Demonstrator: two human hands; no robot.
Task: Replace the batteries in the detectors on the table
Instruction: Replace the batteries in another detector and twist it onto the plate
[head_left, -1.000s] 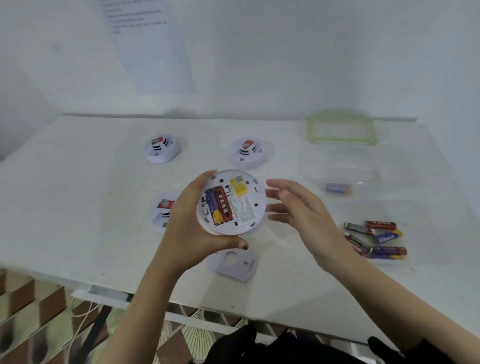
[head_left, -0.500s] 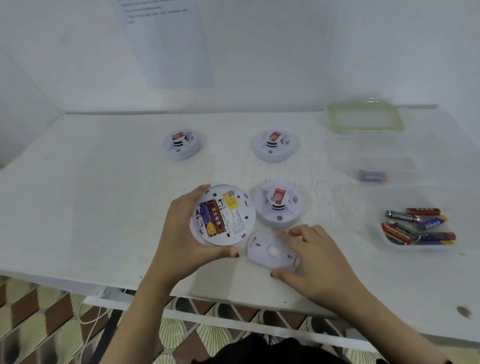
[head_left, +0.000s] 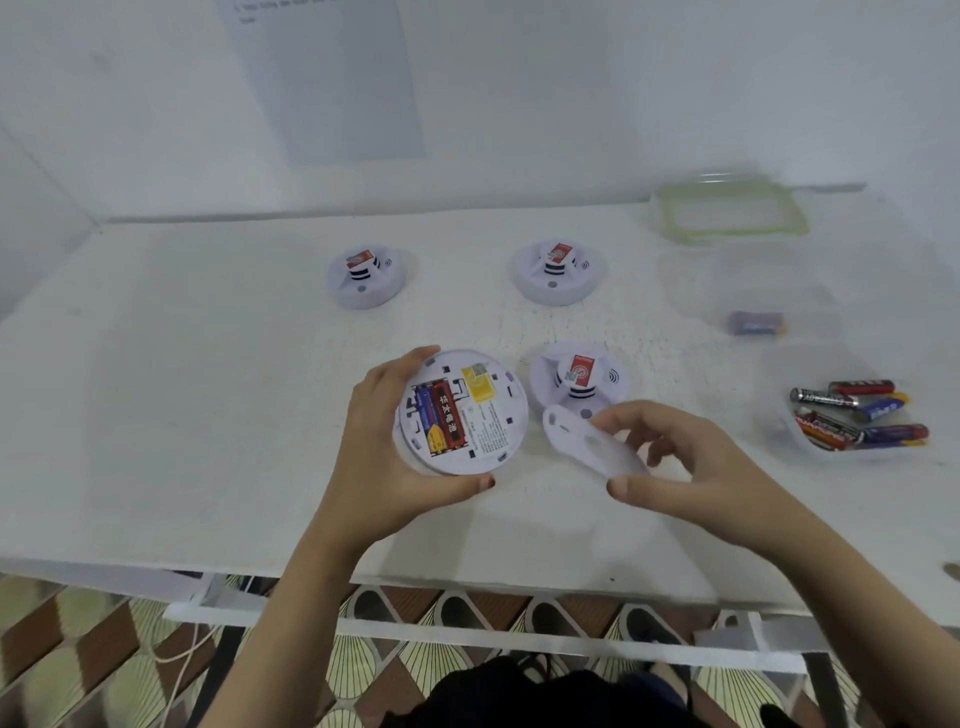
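My left hand (head_left: 384, 447) grips a round white detector (head_left: 467, 415) turned back side up, above the table. Its open bay shows a red and a blue battery (head_left: 439, 418) side by side. My right hand (head_left: 691, 462) pinches the detector's white back cover (head_left: 587, 441), lifted and tilted just right of the detector. Three more white detectors stand face up: one close behind the cover (head_left: 582, 382), one far left (head_left: 366, 275), one far middle (head_left: 558, 270).
A clear container (head_left: 779, 431) at the right holds several loose batteries (head_left: 857, 413). Behind it a second clear container (head_left: 691, 291) holds one battery (head_left: 756, 323). A green-rimmed lid (head_left: 732, 210) lies at the back right. The white table's front edge (head_left: 467, 582) runs below my hands.
My right hand reached down to the cover lying on the table, took hold of it, and now has it lifted and tilted. My left hand kept holding the open detector.
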